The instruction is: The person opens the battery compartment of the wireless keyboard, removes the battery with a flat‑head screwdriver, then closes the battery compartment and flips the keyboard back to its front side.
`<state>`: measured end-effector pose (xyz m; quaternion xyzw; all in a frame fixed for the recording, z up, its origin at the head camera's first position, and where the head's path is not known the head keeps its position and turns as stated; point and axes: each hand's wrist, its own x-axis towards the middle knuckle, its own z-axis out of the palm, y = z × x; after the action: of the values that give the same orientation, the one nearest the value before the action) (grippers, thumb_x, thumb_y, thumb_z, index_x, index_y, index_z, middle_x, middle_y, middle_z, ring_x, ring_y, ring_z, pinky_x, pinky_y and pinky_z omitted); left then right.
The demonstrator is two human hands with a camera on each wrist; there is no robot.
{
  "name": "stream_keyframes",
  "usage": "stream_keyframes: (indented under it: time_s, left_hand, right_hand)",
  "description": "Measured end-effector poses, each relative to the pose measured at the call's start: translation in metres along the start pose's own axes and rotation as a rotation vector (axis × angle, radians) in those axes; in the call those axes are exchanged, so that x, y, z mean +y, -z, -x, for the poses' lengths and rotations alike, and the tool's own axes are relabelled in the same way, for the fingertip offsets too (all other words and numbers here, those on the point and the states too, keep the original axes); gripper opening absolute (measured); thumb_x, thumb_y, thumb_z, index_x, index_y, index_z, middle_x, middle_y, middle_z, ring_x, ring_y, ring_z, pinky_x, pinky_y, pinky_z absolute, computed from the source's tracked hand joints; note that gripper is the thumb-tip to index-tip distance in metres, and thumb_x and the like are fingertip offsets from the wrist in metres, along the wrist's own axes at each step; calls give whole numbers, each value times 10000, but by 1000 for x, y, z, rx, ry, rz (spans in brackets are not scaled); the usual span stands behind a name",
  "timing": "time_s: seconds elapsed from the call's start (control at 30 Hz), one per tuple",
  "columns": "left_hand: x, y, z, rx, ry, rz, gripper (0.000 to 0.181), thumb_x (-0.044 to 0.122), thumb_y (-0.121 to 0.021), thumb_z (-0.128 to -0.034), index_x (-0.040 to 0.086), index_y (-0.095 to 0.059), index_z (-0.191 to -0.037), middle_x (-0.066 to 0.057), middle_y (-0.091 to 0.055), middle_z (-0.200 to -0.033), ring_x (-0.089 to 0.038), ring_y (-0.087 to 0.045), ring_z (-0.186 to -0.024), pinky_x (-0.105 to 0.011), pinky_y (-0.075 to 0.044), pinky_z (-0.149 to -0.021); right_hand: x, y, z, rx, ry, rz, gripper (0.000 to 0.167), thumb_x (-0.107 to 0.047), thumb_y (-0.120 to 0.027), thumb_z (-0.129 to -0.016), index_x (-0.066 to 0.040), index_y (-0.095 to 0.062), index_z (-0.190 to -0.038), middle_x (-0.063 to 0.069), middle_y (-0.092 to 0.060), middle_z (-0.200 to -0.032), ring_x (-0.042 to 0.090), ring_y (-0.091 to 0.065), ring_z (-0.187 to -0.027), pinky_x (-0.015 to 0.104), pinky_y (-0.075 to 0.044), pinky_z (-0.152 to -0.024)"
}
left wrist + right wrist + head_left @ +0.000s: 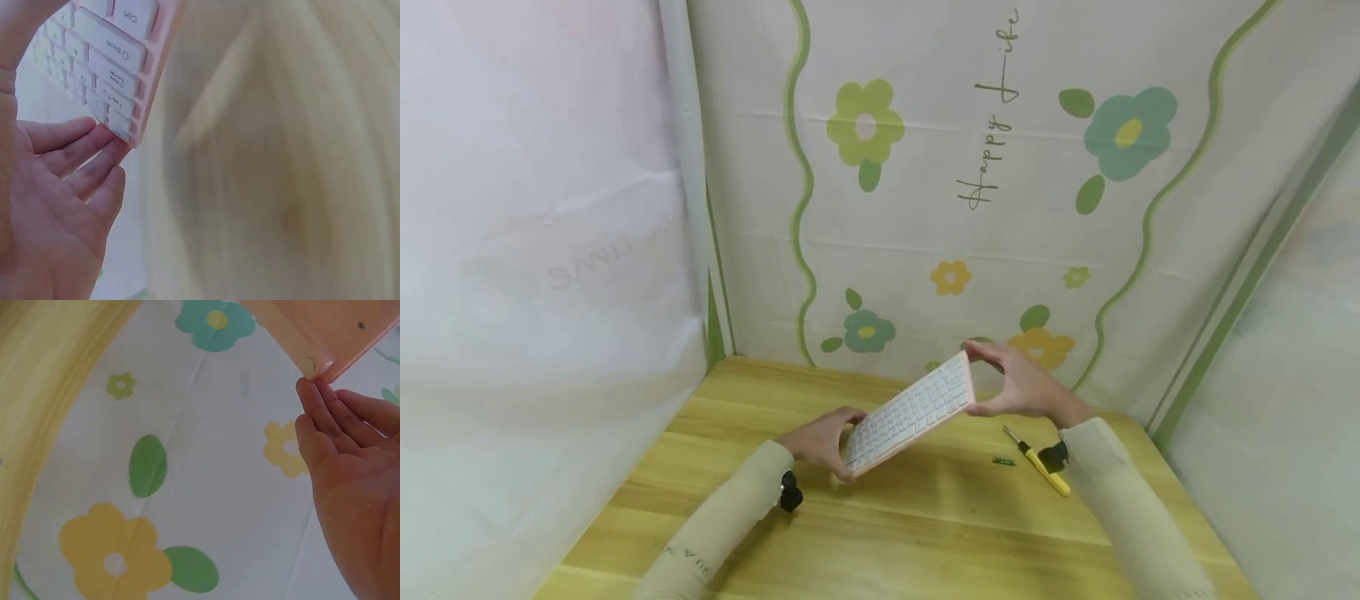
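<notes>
A pink keyboard (913,414) with white keys is held in the air above the wooden table, tilted so that its right end is higher. The left hand (823,442) grips its lower left end between thumb and fingers. At the raised right end, the right hand (1018,383) pinches the corners with thumb and fingertips. Key rows of the keyboard (109,62) show close up beside the left hand's fingers (94,147). In the right wrist view, the keyboard's pink underside (350,331), with a small screw and a round foot, meets the right hand's fingertips (309,394).
A yellow and black screwdriver (1045,472) lies on the wooden table (880,542) by the right wrist. Left of it is a small green object (1003,460), too small to identify. White flower-printed cloth (925,167) hangs behind the table, with pale cloth at both sides.
</notes>
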<state>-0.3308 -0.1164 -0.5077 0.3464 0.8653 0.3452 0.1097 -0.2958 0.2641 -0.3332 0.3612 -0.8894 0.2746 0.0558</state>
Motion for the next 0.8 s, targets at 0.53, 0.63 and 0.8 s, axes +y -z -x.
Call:
stream_keyframes:
  time_s: [0.53, 0.63, 0.8]
  left_hand:
    - [-3, 30, 17, 36, 52, -119, 1293, 355, -1029, -529, 22, -367, -1589, -141, -485, -1570, -267, -508, -1394, -483, -407, -1236]
    - [-7, 26, 14, 28, 37, -156, 1303, 395, -1022, -516, 2, -378, -1577, -142, -501, -1552, -248, -525, -1369, -464, -421, -1229]
    - [-10, 18, 11, 20, 23, -199, 1263, 408, -1014, -530, -35, -404, -1543, -146, -529, -1511, -268, -544, -1354, -472, -434, -1217]
  right_hand:
    - [51, -58, 55, -186, -175, 61, 1267, -372, -1002, -629, 59, -323, -1610, 213, -531, -1527, 456, -517, -1406, 641, -436, -1162]
    - [63, -75, 62, -195, -203, 43, 1230, -287, -999, -638, 110, -324, -1586, 273, -491, -1552, 497, -487, -1423, 670, -396, -1180]
    - [78, -96, 69, -223, -233, 81, 1243, -317, -999, -640, 109, -320, -1591, 287, -434, -1606, 511, -448, -1460, 671, -378, -1192]
